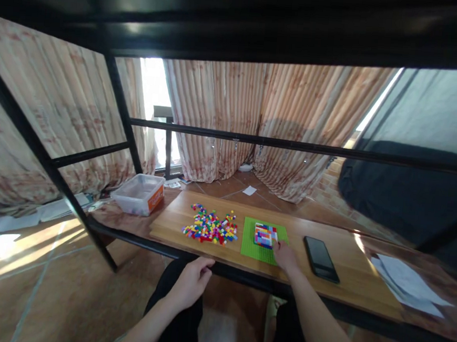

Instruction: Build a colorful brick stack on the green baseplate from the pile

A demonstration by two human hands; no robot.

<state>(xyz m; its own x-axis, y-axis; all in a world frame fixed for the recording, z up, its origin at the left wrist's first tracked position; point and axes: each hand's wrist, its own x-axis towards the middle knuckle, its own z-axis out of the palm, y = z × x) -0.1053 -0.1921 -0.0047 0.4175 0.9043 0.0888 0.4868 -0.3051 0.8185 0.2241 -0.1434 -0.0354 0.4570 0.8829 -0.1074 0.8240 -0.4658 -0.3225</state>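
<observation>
Left hand (191,284) loosely open | right hand (285,255), 1 o'clock, fingers at multicoloured brick patch (263,235), grip unclear to me | green plastic baseplate (249,246) part-covered; bright loose bricks (210,227) unplaced, 12 o'clock

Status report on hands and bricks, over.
Right hand at brick build on green baseplate. Left hand near table edge, no brick visible. Phone right of baseplate.

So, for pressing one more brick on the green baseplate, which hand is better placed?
Probably the right hand: its fingertips are at the brick build on the green baseplate. The left hand is by the near edge of the wooden board, closer to the loose bricks.
</observation>
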